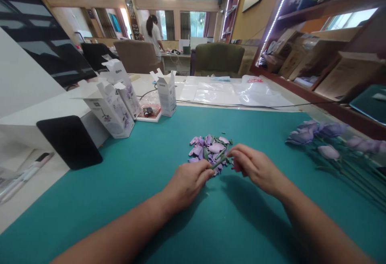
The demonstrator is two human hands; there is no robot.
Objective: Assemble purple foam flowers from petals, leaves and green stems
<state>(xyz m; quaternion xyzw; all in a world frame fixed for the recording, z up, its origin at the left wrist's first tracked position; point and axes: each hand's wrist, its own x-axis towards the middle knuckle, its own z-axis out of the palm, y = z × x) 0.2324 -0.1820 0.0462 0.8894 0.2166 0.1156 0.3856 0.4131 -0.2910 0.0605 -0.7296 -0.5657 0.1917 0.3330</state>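
Green stem joins left hand and, seemingly, right hand.

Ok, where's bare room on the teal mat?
Bare teal mat lies between the black panel and left hand, and between the right hand and purple flowers. It's crowded at the petal pile by both hands and beside the printed boxes.
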